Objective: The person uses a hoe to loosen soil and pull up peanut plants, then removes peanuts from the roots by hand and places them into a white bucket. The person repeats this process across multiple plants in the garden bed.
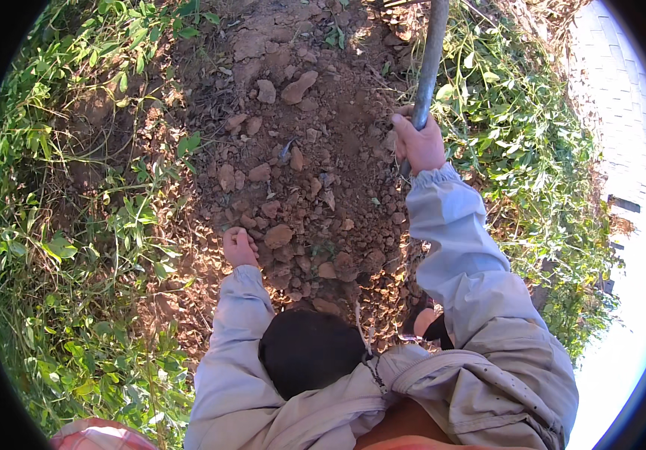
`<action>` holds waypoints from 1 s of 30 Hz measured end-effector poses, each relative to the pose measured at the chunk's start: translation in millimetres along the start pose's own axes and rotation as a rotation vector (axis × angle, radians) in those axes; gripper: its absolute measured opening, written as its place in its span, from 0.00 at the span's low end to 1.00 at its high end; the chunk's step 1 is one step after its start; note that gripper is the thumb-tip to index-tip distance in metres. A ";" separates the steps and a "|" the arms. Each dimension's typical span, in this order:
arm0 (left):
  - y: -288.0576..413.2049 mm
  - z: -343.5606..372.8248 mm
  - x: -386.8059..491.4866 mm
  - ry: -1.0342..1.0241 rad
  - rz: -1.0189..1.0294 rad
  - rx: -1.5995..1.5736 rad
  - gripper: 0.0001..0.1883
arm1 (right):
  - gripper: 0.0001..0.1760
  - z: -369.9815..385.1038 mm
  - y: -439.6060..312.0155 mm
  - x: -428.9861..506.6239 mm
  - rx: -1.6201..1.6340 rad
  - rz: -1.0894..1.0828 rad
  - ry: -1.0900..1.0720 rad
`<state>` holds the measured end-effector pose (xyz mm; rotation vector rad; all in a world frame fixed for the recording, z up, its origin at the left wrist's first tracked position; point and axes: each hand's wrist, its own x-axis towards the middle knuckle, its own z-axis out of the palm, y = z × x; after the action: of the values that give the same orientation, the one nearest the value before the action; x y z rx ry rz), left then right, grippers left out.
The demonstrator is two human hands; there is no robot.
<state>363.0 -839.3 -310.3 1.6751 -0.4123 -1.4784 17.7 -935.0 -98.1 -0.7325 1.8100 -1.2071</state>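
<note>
My right hand (420, 143) grips the worn pole of a long-handled tool (430, 62) near its lower end. The pole runs up past the top edge of the view, so most of the tool's head is hidden; only thin prong-like pieces show beside it. Low over the soil hangs my left hand (240, 247), its fingers curled in and nothing visible inside them. Just right of that hand lies a reddish clod (278, 236). Loose, broken brown soil (351, 169) with many lumps spreads between both hands.
Leafy green plants (75, 225) border the soil on the left, and more plants (531, 146) on the right. Beyond them is a bright paved surface (621, 95). A dark rounded shape (312, 351), perhaps a knee, sits below my left hand. Checked cloth (103, 436) shows bottom left.
</note>
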 end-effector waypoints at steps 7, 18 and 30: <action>1.1 1.3 3.5 -0.023 0.008 -0.015 0.04 | 0.16 -26.8 103.8 15.3 -0.541 0.364 0.032; -9.3 -0.3 1.9 -0.015 0.014 -0.019 0.03 | 0.15 -74.0 60.0 -175.5 -0.409 0.617 -0.113; 3.7 14.9 -7.5 -0.036 -0.034 0.058 0.03 | 0.21 45.9 95.1 52.5 -0.427 0.500 0.064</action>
<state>348.4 -841.7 -301.9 1.7107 -0.4522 -1.5370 29.3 -963.1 -212.0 -0.4252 2.1650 -0.5292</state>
